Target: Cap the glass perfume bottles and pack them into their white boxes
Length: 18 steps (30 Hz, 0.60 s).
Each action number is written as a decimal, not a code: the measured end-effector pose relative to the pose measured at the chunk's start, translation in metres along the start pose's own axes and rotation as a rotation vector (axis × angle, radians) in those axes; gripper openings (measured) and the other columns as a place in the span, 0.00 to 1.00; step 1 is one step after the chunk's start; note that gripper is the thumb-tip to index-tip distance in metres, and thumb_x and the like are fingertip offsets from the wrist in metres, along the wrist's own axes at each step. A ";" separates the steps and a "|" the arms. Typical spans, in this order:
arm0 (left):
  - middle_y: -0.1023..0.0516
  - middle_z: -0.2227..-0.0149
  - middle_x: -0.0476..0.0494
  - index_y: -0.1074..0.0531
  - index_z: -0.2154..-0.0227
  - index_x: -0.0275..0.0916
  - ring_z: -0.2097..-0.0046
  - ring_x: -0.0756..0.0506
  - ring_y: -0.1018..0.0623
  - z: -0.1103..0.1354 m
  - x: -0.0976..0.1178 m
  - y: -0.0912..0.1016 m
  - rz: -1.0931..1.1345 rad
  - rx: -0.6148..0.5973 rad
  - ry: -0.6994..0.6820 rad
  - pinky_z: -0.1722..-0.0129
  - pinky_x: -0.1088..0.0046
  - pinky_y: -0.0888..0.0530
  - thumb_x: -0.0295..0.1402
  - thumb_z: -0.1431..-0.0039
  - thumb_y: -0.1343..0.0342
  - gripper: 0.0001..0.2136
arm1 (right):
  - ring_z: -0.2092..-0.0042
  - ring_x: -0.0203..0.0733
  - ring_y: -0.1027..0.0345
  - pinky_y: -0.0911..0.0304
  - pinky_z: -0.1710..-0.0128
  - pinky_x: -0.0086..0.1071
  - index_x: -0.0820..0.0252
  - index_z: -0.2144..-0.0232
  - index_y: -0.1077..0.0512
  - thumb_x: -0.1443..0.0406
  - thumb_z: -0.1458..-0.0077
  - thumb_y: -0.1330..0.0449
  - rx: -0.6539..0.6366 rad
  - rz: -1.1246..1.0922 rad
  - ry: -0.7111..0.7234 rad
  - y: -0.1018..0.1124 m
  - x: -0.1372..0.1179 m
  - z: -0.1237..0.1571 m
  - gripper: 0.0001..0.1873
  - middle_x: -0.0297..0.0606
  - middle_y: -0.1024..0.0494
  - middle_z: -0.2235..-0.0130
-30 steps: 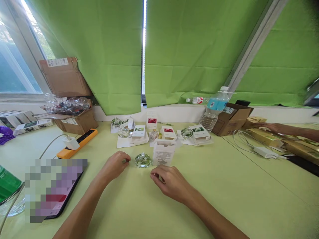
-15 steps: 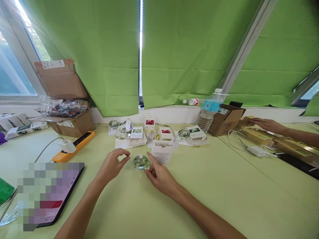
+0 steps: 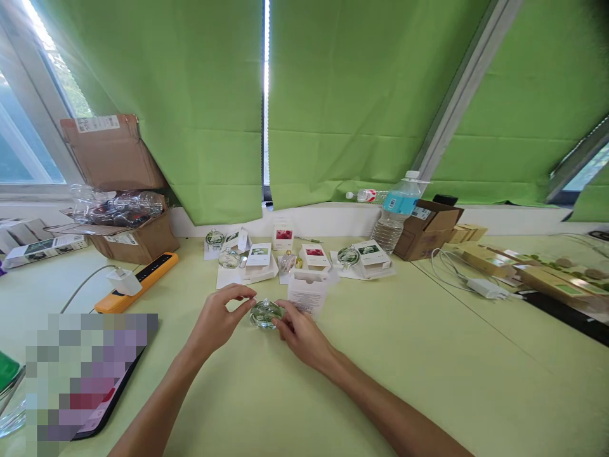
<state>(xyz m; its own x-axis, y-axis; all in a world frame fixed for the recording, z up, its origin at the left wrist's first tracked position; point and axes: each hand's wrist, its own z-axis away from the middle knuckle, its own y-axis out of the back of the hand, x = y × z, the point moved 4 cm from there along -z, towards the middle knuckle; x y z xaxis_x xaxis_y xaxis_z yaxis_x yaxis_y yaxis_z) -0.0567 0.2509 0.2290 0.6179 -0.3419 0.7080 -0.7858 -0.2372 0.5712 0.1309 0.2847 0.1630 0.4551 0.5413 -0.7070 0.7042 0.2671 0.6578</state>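
Green blinds (image 3: 190, 95) are hung behind a pale green surface (image 3: 361, 400), with a thin strip of daylight let in between them. On the near part of that surface, a squat, clear glass bottle (image 3: 264, 315) with a green tint is stood upright between two bare hands. Its right side is pinched by the right hand (image 3: 304, 333), the thumb being set toward the front and the forefinger behind. By the left hand (image 3: 219, 317) nothing is held: thumb and forefinger are kept apart in a loose curve beside the bottle's upper left, and whether the glass is brushed by their tips cannot be told.

The bottle would be judged stiff, rather heavy for its size, slippery and breakable if dropped. Its broad sides are best taken between the pads of both hands; the small clear knob (image 3: 265, 303) on top is better left unloaded, since its seating cannot be judged.

Just behind and to the right, a white carton (image 3: 307, 295) with printed text is stood, likely light and easily dented. Farther back, other glass bottles (image 3: 348, 255) are set among white boxes (image 3: 259, 254) with green or red pictures. To the left, an orange power strip (image 3: 159, 270) and a tablet (image 3: 109, 387) with a blurred screen are laid; to the right, a large plastic bottle (image 3: 402, 203) with a blue label is placed beside a cardboard box (image 3: 428, 235)
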 end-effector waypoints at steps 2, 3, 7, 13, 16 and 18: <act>0.20 0.60 0.49 0.23 0.64 0.45 0.60 0.47 0.22 0.000 0.000 -0.003 0.054 -0.007 0.022 0.58 0.70 0.27 0.39 0.42 0.44 0.07 | 0.74 0.37 0.36 0.45 0.73 0.29 0.54 0.49 0.38 0.61 0.36 0.50 -0.018 0.005 0.010 0.001 -0.003 0.001 0.14 0.29 0.28 0.75; 0.20 0.60 0.49 0.23 0.64 0.45 0.60 0.47 0.22 0.001 -0.001 -0.004 0.077 -0.011 0.033 0.58 0.70 0.26 0.39 0.42 0.43 0.07 | 0.74 0.37 0.36 0.45 0.73 0.29 0.54 0.49 0.38 0.62 0.36 0.50 -0.025 0.009 0.013 0.001 -0.004 0.002 0.14 0.29 0.28 0.75; 0.20 0.60 0.49 0.22 0.64 0.45 0.60 0.47 0.22 0.001 0.001 -0.009 0.134 -0.009 0.058 0.58 0.71 0.26 0.38 0.43 0.42 0.07 | 0.74 0.37 0.36 0.46 0.73 0.28 0.54 0.48 0.38 0.62 0.37 0.50 -0.036 0.028 0.021 0.001 -0.007 0.002 0.15 0.29 0.27 0.74; 0.21 0.60 0.48 0.22 0.65 0.45 0.59 0.47 0.22 0.001 0.006 -0.014 0.119 0.021 0.022 0.57 0.70 0.26 0.36 0.43 0.42 0.06 | 0.74 0.38 0.35 0.45 0.73 0.28 0.54 0.46 0.39 0.61 0.37 0.49 -0.031 0.041 0.023 -0.001 -0.005 0.003 0.17 0.29 0.26 0.74; 0.21 0.60 0.47 0.21 0.65 0.45 0.60 0.46 0.22 0.001 0.008 -0.016 0.096 0.028 0.000 0.57 0.69 0.25 0.36 0.43 0.43 0.07 | 0.74 0.38 0.34 0.45 0.73 0.28 0.56 0.46 0.38 0.61 0.37 0.49 -0.034 0.052 0.019 0.000 -0.006 0.003 0.17 0.31 0.25 0.74; 0.21 0.60 0.46 0.21 0.65 0.44 0.60 0.46 0.22 0.001 0.009 -0.017 0.083 0.023 -0.015 0.57 0.68 0.25 0.36 0.42 0.43 0.07 | 0.74 0.38 0.34 0.45 0.73 0.28 0.56 0.46 0.38 0.61 0.37 0.49 -0.042 0.058 0.019 0.000 -0.007 0.004 0.17 0.31 0.25 0.73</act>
<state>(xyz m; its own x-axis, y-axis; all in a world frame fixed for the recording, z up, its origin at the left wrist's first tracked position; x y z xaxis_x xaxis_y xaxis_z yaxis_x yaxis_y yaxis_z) -0.0383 0.2511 0.2251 0.5502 -0.3744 0.7464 -0.8349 -0.2278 0.5011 0.1297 0.2779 0.1675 0.4835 0.5718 -0.6627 0.6535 0.2679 0.7079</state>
